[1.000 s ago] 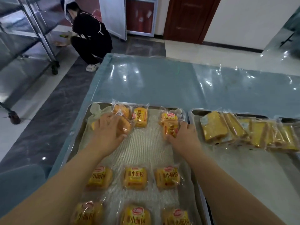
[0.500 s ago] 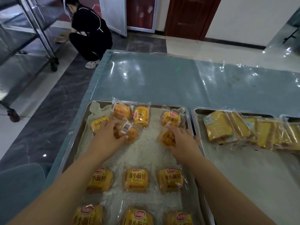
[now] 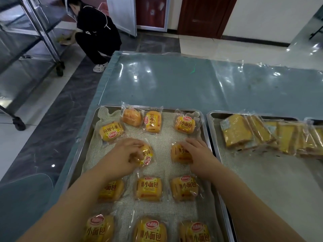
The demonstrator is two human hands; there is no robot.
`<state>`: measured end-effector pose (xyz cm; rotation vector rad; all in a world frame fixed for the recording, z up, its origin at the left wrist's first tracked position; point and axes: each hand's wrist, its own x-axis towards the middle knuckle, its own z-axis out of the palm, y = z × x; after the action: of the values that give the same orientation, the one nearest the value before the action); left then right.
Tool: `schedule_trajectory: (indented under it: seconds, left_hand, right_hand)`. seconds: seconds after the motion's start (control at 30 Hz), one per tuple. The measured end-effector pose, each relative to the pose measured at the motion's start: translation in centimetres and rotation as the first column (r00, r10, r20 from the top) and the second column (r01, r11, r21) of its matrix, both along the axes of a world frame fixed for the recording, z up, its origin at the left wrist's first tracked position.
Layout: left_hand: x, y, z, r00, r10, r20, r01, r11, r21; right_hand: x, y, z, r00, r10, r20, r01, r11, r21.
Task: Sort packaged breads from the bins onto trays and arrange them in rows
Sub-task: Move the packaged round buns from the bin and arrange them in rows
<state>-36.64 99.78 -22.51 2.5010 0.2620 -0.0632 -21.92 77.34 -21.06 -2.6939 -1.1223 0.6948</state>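
Two bun packets now nearer, pinched in left hand and right hand; four loose packets beyond.

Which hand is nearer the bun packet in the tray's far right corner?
Right. The right hand sits just in front of that corner packet, holding another packet; the left hand is farther off, leftward.

Left pack, right pack: both nearer now.
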Motion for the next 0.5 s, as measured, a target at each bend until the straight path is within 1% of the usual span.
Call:
schedule_trajectory:
  seconds: [0.13,0.23,0.37,0.43,0.5]
  left_hand:
    - [-0.1,-0.3,0.0,0.996,0.073,-0.058,-0.071,0.997,0.028]
    - [0.2,-0.8,-0.1,0.974,0.186,-0.130,-0.184,0.982,0.032]
    - [0.9,-1.8,0.2,0.956,0.218,-0.199,-0.202,0.975,0.095]
    - [1.4,-2.1,0.6,0.933,0.301,-0.196,-0.290,0.953,0.083]
    - [2.1,-2.6,0.9,0.910,0.382,-0.160,-0.376,0.924,0.067]
  right_hand:
    - [0.0,0.2,-0.3,1.000,-0.001,0.017,0.001,1.000,0.002]
    - [-0.1,0.2,-0.7,0.998,-0.008,0.054,0.008,1.000,0.013]
    - [-0.2,0.1,-0.8,0.990,-0.036,0.134,0.029,0.998,0.056]
    - [-0.1,0.0,-0.6,0.990,-0.076,0.116,0.068,0.995,0.069]
    - [0.0,0.0,-0.5,0.992,-0.086,0.095,0.080,0.995,0.065]
